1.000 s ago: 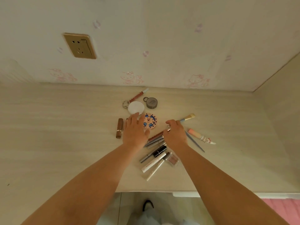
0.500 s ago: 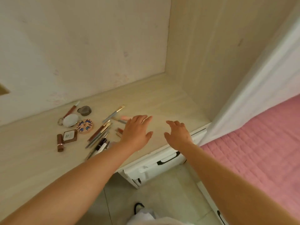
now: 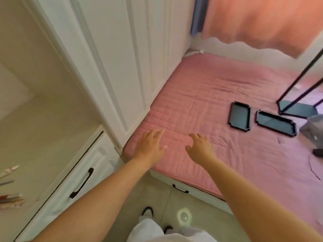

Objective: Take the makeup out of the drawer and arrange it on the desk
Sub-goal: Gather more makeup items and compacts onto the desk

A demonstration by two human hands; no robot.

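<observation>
Over a pink bed, left hand and right hand hover, fingers relaxed, grasping nothing; two black trays at two o'clock.

Makeup cut off at left edge, blurred; drawer interior hidden, shut.

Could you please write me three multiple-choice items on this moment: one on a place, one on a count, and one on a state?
1. Where do the black trays lie?
A. on the desk
B. on the pink bed cover
C. on the floor

2. How many black trays lie wholly in view?
A. two
B. four
C. none

3. What are the hands doing?
A. both grip makeup
B. one pulls a handle
C. both are open and hold nothing

Answers: 1 B, the trays rest on the cover; 2 A, two lie side by side; 3 C, the left hand and right hand spread their fingers, empty.
</observation>
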